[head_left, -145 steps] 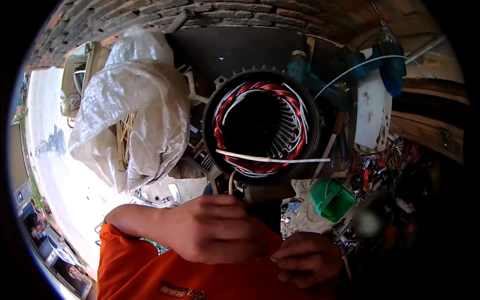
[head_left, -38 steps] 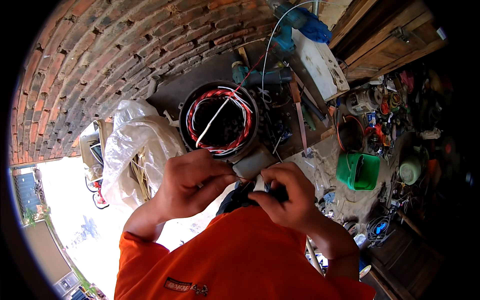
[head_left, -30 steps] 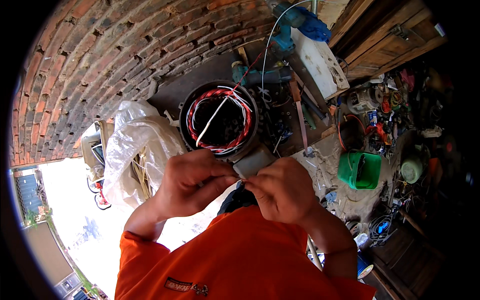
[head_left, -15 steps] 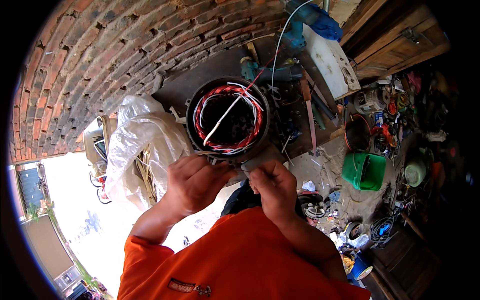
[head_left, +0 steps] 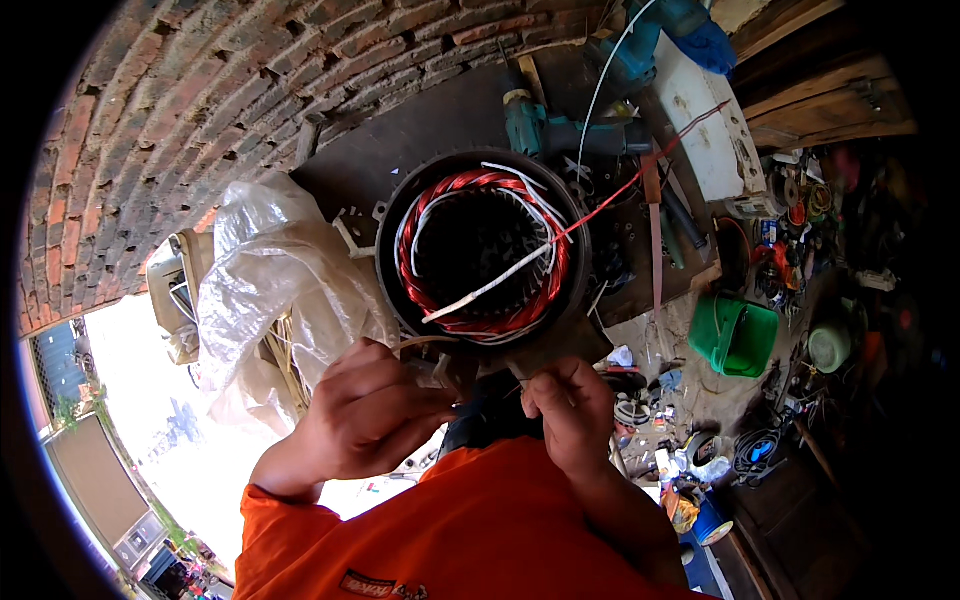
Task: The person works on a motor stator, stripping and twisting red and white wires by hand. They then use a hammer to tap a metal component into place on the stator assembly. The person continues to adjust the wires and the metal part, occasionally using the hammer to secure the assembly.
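Note:
In front of me stands a motor stator (head_left: 392, 270), a round dark metal housing open at the top. Red enamelled wire windings (head_left: 412, 255) ring its inside, bound with white cord. A white sleeve (head_left: 490, 285) lies across the opening, with red wire leading from it to the upper right. My left hand (head_left: 370, 415) is closed just below the housing's near left rim, beside a pale thin strip (head_left: 428, 340). To its right, my right hand (head_left: 572, 410) is pinched near the bench edge. A thin strand shows at its fingertips; what either hand grips is mostly hidden.
A dark bench (head_left: 380, 135) carries the stator, a teal power tool (head_left: 530, 125) and a long flat file-like bar (head_left: 656, 250). Crumpled clear plastic (head_left: 280, 270) hangs at the left. A green bucket (head_left: 708, 335) and scattered parts are at the right; a brick wall (head_left: 200, 140) rises behind.
My hands have moved slightly down and farther apart. The white sleeve and red wire have swung toward the right. The stator sits a little farther right in view.

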{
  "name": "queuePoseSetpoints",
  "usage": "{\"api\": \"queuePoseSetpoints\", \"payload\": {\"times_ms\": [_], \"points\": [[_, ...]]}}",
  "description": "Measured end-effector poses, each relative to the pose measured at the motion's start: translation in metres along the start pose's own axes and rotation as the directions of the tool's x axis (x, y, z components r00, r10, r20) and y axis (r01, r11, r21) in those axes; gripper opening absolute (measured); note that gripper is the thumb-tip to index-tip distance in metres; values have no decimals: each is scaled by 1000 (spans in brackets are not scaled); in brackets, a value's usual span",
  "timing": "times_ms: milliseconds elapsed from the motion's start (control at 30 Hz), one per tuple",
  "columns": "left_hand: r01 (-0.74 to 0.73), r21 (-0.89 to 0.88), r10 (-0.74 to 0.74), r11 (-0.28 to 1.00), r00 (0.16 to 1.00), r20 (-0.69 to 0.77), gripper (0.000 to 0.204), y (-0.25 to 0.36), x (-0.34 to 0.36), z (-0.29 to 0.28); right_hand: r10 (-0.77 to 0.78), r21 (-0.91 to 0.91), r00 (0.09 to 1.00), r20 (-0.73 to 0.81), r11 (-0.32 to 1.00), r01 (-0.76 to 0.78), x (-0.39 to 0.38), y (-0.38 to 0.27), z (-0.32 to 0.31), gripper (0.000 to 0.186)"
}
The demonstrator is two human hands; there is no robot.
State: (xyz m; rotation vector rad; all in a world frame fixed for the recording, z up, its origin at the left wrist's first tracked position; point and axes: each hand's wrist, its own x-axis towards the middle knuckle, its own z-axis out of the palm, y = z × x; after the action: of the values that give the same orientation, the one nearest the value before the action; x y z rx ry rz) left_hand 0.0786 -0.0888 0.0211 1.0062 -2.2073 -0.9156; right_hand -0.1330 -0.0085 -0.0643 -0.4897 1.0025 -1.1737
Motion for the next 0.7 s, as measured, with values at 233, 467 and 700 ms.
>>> {"api": "queuePoseSetpoints", "payload": {"times_ms": [233, 467, 700], "points": [[6, 44, -3, 999, 998, -70, 21, -4, -2, 2, -6, -125, 995, -101, 992, -7, -25, -12, -30, 30], [48, 236, -18, 971, 992, -126, 19, 6, -5, 14, 3, -163, 956, -294, 985, -54, -67, 7, -86, 18], [168, 471, -128, 866, 985, -114, 12, 33, 1, 37, 56, -21, 948, -313, 998, -66, -100, 34, -107, 16]]}}
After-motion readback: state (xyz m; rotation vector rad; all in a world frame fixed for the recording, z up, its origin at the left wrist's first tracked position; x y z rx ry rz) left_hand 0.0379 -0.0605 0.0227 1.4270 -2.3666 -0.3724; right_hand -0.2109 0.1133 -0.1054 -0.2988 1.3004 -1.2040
